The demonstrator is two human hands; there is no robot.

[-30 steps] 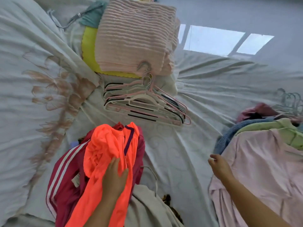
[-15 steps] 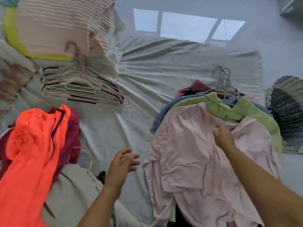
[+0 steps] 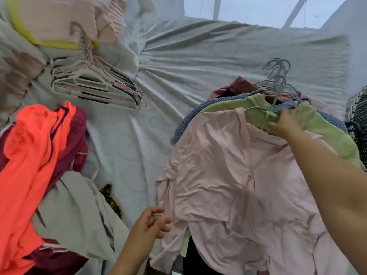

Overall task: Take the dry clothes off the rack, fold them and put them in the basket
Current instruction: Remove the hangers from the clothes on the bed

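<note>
While you are looking down through the head camera, the pink shirt (image 3: 228, 175) is lying on top of the hangered pile on the bed (image 3: 218, 56), its long axis running from the collar, away from you, to the hem, close to you. Your right hand (image 3: 286, 124) is nearer the collar, its fingers reaching over the green top (image 3: 327, 135) beside the hanger (image 3: 264, 114); I cannot tell whether they are gripping. Your left hand (image 3: 153, 221) is touching the hem edge, fingers loosely curled, clamping nothing. The basket (image 3: 357, 108) is showing at the right edge, its contents hidden. Loose hangers (image 3: 95, 86) are lying upper left.
</note>
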